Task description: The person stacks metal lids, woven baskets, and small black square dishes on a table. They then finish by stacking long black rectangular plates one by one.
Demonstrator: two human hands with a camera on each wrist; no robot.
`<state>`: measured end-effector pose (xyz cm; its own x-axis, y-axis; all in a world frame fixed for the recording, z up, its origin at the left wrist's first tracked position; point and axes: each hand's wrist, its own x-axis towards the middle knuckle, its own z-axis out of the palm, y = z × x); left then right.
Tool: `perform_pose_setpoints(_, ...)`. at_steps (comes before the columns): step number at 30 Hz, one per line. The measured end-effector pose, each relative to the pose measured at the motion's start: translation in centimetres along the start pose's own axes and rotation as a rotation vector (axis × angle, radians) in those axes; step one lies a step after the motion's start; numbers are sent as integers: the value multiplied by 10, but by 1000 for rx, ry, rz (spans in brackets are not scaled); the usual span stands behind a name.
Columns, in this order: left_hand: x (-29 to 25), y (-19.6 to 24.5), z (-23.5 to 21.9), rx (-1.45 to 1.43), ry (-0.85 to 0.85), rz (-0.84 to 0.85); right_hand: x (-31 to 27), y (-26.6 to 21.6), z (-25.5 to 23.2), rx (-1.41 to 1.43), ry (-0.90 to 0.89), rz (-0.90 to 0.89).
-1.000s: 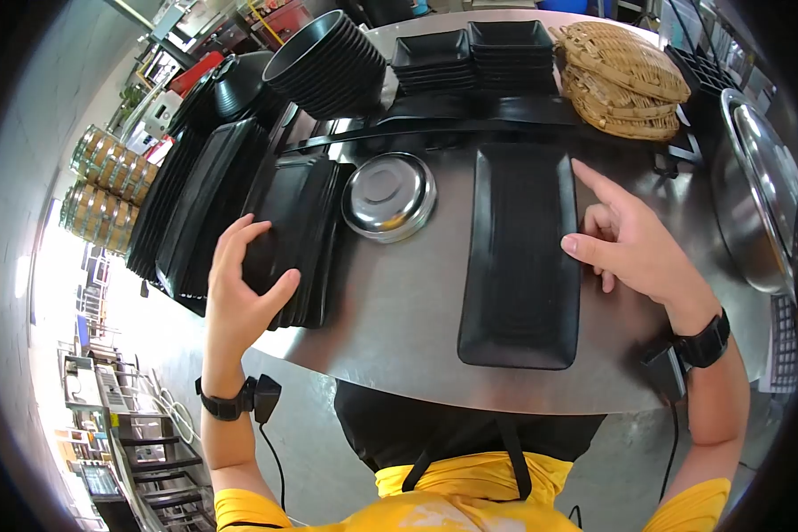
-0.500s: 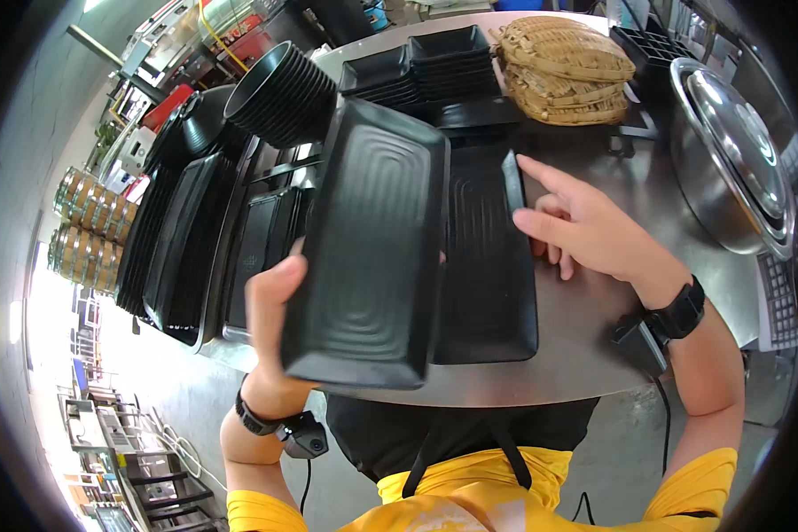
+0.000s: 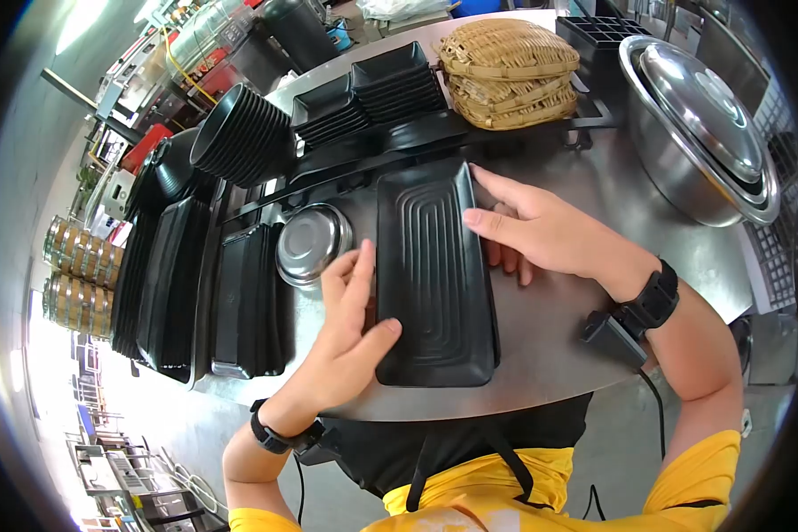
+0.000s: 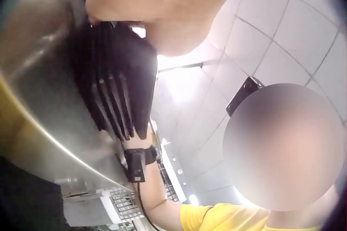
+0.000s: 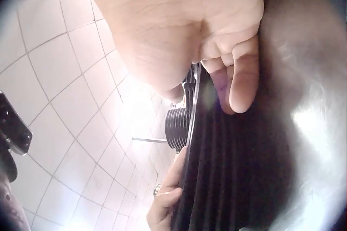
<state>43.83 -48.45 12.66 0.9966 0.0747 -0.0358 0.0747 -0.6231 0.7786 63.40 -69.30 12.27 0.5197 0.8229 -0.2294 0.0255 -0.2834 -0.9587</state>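
A ribbed black rectangular tray (image 3: 430, 275) lies on top of others at the table's middle; both wrist views show several layers, the stack (image 4: 122, 79) and the stack (image 5: 217, 160). My left hand (image 3: 341, 337), fingers extended, is at the stack's left long side, thumb at the tray's rim. My right hand (image 3: 550, 235) is at the far right edge, index finger along the corner and thumb against the rim. In the right wrist view the other fingers of the right hand (image 5: 179, 25) bend beside the stack. Closer left stands another group of narrow black trays (image 3: 244, 301).
A round steel bowl (image 3: 310, 241) sits between the two tray groups. Behind are stacked black bowls (image 3: 244, 137), square black dishes (image 3: 395, 80) and woven baskets (image 3: 505, 66). Large steel bowls (image 3: 687, 142) stand at the right, longer black trays (image 3: 164, 284) at the far left.
The tray that my left hand held raised and tilted now lies on the stack, and that hand has loosened around its left side. My right hand stays at the right edge. The head view has shifted.
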Motion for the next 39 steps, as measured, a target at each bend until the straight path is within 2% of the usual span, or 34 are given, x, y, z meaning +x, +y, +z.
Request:
perform_pose_setpoints(1, -1, -6, 1, 94, -44, 71, 1, 2, 0, -2, 5, 2)
perform_pose_setpoints(5, -3, -2, 2, 146, -44, 89, 3, 6, 0, -21, -20, -24)
perform_pose_setpoints(7, -4, -7, 3, 194, -47, 160, 2, 5, 0, -36, -21, -27)
perform_pose_setpoints(8, -6, -4, 2, 190, -46, 167, 2, 5, 0, -35, -28, -24)
perform_pose_setpoints(10, -11, 4, -2, 39, -18, 71, 2, 3, -2, -38, -30, -18)
perform_pose_setpoints(11, -15, -2, -6, 95, 42, 159, 2, 2, -2, -46, -37, -13)
perform_pose_setpoints(12, -21, 1, -13, 129, 116, 175, 2, 2, -1, -51, -45, -8)
perform_pose_setpoints(16, -48, 1, -57, 294, 376, 119, 1, -1, -2, -60, -46, 6)
perform_pose_setpoints(17, -53, -7, -70, 467, 452, 108, 0, -2, -2, -52, -42, 5)
perform_pose_setpoints(20, -69, -37, -95, 843, 554, -146, 1, 1, -1, -30, -36, 10)
perform_pose_setpoints(22, -81, -63, -106, 813, 474, -286, 3, 3, 1, -18, -64, 4)
perform_pose_setpoints(23, -85, -73, -108, 713, 414, -303, 2, 1, 1, -25, -43, 14)
perform_pose_setpoints(24, -86, -78, -107, 610, 407, -319, 1, 0, 1, -33, -19, 24)
perform_pose_setpoints(27, -86, -73, -101, 590, 474, -363, 3, 1, 4, -25, -4, 25)
perform_pose_setpoints(33, -86, -73, -105, 613, 490, -308, 1, 2, 4, -3, 12, 7)
perform_pose_setpoints(36, -87, -64, -109, 440, 654, -320, 2, 2, 3, 12, 1, -19)
perform_pose_setpoints(38, -86, -65, -116, 185, 800, -150, 2, 1, 3, 28, 11, 10)
perform_pose_setpoints(39, -84, -66, -117, -32, 830, -91, 2, 1, 4, 32, 5, 11)
